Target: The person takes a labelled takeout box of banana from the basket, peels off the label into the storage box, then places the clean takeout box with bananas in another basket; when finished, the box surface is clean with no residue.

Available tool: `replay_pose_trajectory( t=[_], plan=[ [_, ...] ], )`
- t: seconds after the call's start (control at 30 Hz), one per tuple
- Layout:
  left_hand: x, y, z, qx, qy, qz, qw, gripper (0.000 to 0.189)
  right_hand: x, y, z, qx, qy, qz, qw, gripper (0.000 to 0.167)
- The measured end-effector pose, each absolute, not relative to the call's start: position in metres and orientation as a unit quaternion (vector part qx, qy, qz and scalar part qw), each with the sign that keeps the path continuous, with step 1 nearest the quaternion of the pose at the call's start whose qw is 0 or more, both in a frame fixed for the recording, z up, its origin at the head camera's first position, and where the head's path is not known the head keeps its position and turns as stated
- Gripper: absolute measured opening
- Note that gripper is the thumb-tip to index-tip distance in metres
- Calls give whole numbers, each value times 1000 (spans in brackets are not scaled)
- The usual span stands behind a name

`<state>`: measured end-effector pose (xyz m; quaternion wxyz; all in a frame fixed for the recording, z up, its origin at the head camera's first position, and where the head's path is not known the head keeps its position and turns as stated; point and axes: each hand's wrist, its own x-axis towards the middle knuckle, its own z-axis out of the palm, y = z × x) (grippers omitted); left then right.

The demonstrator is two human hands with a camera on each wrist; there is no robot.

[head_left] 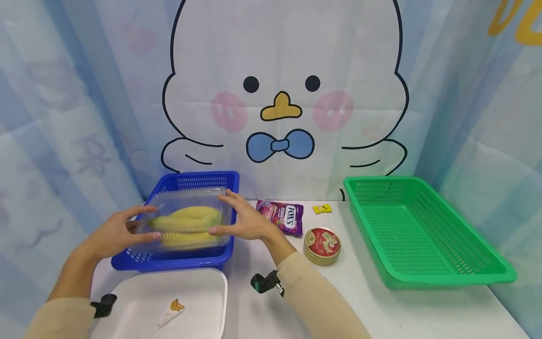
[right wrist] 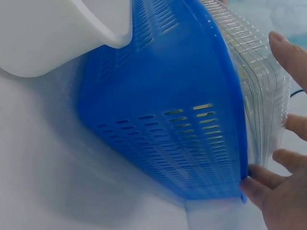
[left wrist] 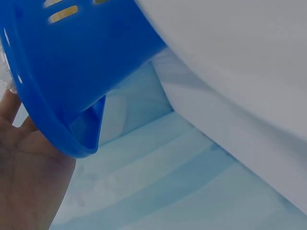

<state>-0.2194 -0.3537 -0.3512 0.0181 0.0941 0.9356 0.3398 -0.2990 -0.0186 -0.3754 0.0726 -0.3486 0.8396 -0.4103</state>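
In the head view, a clear plastic container [head_left: 175,200] lies across the top of a blue basket [head_left: 203,262]. My left hand [head_left: 114,233] grips its left end, thumb toward the near edge and fingers toward the far side. At the opposite end my right hand [head_left: 247,221] holds it the same way, thumb and fingers spread along that edge. Through the plastic show yellow bananas [head_left: 186,217] and an ear of corn [head_left: 188,239]. From the right wrist, the container [right wrist: 264,86] sits at the basket's rim, with yellow showing through the slots.
A white tray [head_left: 207,282] bearing a banana picture stands nearest me. Right of the blue basket lie a purple Fox's candy bag [head_left: 279,217], a small yellow wrapped candy [head_left: 322,208] and a round red-and-gold tin [head_left: 322,245]. A green basket [head_left: 427,240] stands at far right; a curtain hangs behind.
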Motion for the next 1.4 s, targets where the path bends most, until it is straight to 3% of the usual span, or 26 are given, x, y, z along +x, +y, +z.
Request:
replay_pose_trajectory(
  t=[0.47,1.03,1.4],
  plan=[
    [-221,-357,-356,101,956,277,-10,87,-300,-23,-386,-343,839,-416,73,94],
    [-228,-360,-362,91,969,227,29,91,-296,-32,-389,-342,869,-353,52,92],
    [-231,-358,-362,60,976,204,42,104,-297,-34,-391,-335,883,-326,36,76]
  ],
)
